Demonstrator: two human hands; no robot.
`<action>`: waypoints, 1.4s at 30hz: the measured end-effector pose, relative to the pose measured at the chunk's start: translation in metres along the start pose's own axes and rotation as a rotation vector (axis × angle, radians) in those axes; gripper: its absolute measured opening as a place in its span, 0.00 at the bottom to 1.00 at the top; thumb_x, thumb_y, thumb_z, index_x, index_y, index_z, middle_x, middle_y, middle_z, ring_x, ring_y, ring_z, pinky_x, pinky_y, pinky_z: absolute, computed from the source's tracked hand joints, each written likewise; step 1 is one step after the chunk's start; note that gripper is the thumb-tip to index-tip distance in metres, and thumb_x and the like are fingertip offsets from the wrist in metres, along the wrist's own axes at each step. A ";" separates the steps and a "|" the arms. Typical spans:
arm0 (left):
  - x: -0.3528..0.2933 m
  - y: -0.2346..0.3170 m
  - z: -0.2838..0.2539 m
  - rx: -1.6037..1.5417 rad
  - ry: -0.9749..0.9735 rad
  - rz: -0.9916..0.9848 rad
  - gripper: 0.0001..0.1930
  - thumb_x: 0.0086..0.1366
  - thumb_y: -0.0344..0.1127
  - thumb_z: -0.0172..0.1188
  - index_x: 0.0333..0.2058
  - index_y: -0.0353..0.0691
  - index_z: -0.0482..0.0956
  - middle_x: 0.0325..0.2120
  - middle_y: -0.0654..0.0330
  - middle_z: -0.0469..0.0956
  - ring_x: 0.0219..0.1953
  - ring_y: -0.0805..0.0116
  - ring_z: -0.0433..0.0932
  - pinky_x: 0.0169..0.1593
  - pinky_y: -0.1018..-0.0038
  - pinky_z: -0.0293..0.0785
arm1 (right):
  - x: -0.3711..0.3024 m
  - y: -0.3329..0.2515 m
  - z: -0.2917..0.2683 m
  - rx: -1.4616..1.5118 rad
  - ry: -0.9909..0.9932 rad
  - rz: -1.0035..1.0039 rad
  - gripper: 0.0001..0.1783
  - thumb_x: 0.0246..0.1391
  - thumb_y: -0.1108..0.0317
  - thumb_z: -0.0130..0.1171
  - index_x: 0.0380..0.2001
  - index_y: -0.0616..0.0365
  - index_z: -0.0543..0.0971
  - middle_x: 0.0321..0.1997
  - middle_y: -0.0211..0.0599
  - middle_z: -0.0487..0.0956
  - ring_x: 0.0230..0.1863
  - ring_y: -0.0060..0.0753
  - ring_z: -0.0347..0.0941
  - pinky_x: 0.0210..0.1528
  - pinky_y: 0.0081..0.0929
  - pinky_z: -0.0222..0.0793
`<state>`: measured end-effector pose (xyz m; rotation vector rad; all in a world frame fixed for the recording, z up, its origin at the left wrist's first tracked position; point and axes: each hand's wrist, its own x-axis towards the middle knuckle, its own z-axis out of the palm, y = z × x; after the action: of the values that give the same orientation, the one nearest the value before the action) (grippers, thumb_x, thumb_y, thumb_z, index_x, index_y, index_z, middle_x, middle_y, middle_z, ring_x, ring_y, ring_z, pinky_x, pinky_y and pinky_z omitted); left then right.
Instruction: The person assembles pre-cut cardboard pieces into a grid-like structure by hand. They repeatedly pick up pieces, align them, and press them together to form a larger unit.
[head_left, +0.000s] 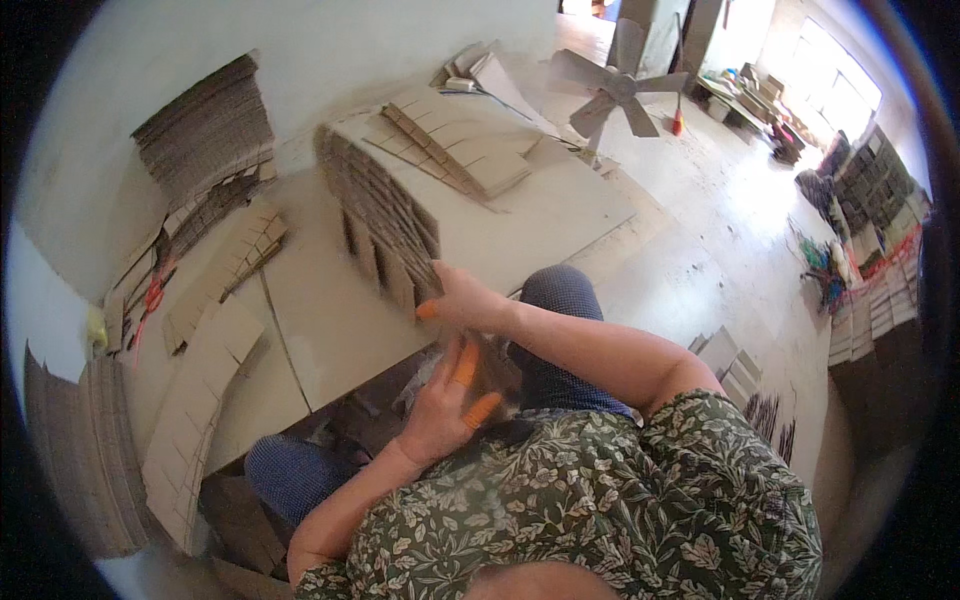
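Observation:
My right hand (468, 302) reaches across to the near end of a curved row of slotted cardboard dividers (385, 205) on the board in front of me. Its fingers are closed at the edge of the cardboard. Closer to my body, my left hand (432, 412) is bent around a brownish, motion-blurred piece (492, 375) that I cannot make out. Orange covers sit on fingers of both hands. Behind the row, more slotted cardboard strips (440, 150) lie flat on the pale board (540, 225).
Stacked cardboard strips (208, 130) lean against the left wall, with another stack (85, 450) at lower left. Red-handled scissors (153, 294) lie among loose strips (200, 400). A fan (620, 85) stands beyond the board. Piled cardboard (875, 200) is at the right.

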<state>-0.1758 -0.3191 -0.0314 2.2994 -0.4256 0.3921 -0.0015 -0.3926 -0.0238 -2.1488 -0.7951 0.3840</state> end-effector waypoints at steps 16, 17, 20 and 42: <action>-0.054 -0.108 0.010 -0.037 -0.033 -0.256 0.11 0.62 0.31 0.56 0.41 0.32 0.78 0.33 0.50 0.80 0.34 0.60 0.80 0.38 0.71 0.74 | -0.162 0.034 -0.197 0.127 0.766 -0.199 0.29 0.45 0.80 0.53 0.55 0.61 0.68 0.47 0.41 0.76 0.50 0.29 0.70 0.55 0.26 0.65; -0.052 -0.105 0.010 -0.040 -0.038 -0.309 0.11 0.62 0.30 0.55 0.41 0.32 0.78 0.32 0.50 0.80 0.33 0.61 0.80 0.38 0.71 0.74 | -0.183 0.048 -0.214 -0.067 0.879 -0.086 0.29 0.46 0.79 0.54 0.56 0.58 0.68 0.46 0.40 0.77 0.47 0.26 0.71 0.50 0.26 0.69; -0.067 -0.126 0.004 -0.097 -0.042 -0.385 0.12 0.62 0.29 0.54 0.42 0.30 0.78 0.32 0.51 0.80 0.30 0.67 0.78 0.36 0.72 0.74 | -0.243 0.054 -0.232 -0.237 1.073 0.258 0.26 0.47 0.79 0.49 0.53 0.60 0.70 0.36 0.37 0.78 0.39 0.25 0.72 0.42 0.25 0.70; -0.205 -0.371 -0.016 0.213 -0.463 -0.209 0.11 0.64 0.35 0.56 0.41 0.37 0.81 0.25 0.55 0.80 0.11 0.77 0.62 0.16 0.73 0.58 | -0.510 0.200 -0.086 -0.697 0.981 1.453 0.39 0.45 0.80 0.52 0.62 0.68 0.52 0.67 0.56 0.51 0.69 0.55 0.46 0.60 0.65 0.51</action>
<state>-0.2089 -0.0240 -0.3344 2.6115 -0.3739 -0.2163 -0.2616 -0.8734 -0.1189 -2.7243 1.4509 -0.3533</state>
